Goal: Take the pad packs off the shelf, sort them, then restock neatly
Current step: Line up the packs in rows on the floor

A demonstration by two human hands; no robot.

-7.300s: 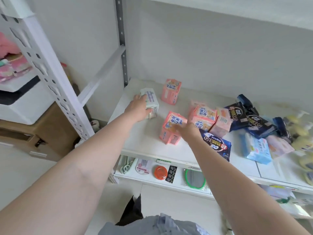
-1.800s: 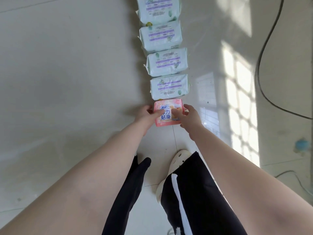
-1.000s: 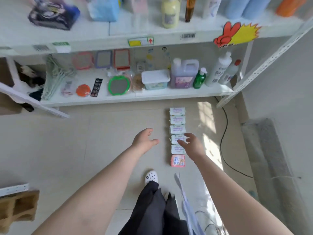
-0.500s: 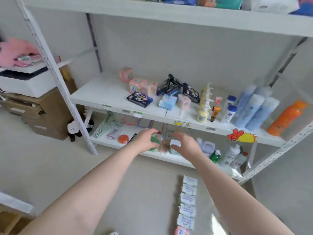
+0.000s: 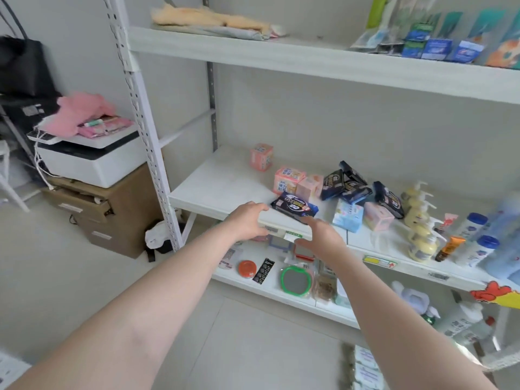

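Observation:
Both of my hands are raised in front of the middle shelf (image 5: 213,190), empty. My left hand (image 5: 247,220) hovers at the shelf's front edge with fingers relaxed. My right hand (image 5: 320,235) is just right of it, below a dark blue pad pack (image 5: 294,207) lying flat. Behind stand pink pad packs (image 5: 288,180), one lone pink pack (image 5: 261,156) further back, several dark packs (image 5: 349,184), a light blue pack (image 5: 347,219) and a pale pink pack (image 5: 378,216). White pad packs (image 5: 365,367) lie in a row on the floor at the bottom right.
Yellow pump bottles (image 5: 419,220) and blue bottles (image 5: 484,243) fill the shelf's right part. The lower shelf (image 5: 270,285) holds a green mirror (image 5: 295,281) and small goods. A printer (image 5: 92,161) sits on a brown cabinet (image 5: 112,212) to the left of the white upright (image 5: 146,114).
The pink pack was laid at the end of the floor row and let go. My view rose from the floor to the shelf, and both empty hands lifted toward the middle shelf.

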